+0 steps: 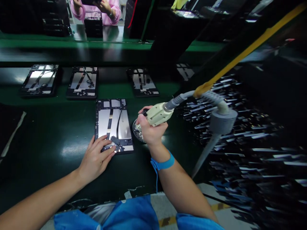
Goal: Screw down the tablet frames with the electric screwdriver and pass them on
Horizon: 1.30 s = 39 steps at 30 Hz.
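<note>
My right hand [153, 129] is wrapped around a pale electric screwdriver [158, 114] with a cable running from its rear end. Its front end points down at a round dish [140, 134] with a perforated surface, just right of an opened tablet [123, 124]. My left hand [96, 158] lies over the tablet's lower left corner, fingers spread and resting on it. Beside those fingertips sits a small dark circuit board [117, 142]. A black cable [118, 123] runs upward from the board across the silver inside. The blue wrist strap [165, 163] is on my right wrist.
Several more opened tablets [82, 82] lie along the bench's far side. A blurred rack of dark panels [251, 143] fills the right. A grey hose fitting [223, 121] hangs near my right arm. Across the bench, a person in a pink sleeve [114, 12] holds a dark object.
</note>
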Motion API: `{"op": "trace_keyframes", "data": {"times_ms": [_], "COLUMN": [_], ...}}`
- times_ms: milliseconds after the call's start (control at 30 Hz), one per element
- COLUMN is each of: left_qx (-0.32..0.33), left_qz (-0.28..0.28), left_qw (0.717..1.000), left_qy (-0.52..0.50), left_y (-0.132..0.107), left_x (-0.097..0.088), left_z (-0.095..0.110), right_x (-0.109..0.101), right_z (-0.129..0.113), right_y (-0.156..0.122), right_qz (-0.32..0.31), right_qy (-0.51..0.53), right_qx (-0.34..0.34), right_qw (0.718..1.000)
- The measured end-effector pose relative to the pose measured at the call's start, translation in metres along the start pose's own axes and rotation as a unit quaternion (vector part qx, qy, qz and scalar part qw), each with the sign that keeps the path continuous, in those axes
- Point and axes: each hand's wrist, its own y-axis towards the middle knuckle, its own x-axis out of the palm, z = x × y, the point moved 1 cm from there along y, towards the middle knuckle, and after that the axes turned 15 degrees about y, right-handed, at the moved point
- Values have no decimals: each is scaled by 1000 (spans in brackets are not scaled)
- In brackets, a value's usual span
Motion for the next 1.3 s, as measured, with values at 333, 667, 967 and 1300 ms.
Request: {"op": "trace_keyframes", "data": {"times_ms": [333,667,967,1300], "left_qx": [-1,-20,-30,-23], "left_qz": [3,30,32,20], "left_qw": [1000,999,998,999], "left_qy": [-4,-23,-33,-14], "left_y": [0,14,16,10], "left_x": [0,15,10,11], "left_z": [0,-7,-3,-7], "right_x": [2,24,40,50], "right_z": [-2,-46,-45,-50], "right_y": [0,-19,-48,-52], "right_qz": [2,-39,-152,-180], "right_qy": [-5,98,119,61], "right_qx": [1,5,52,-33], "right_qw": [1000,994,980,981]}}
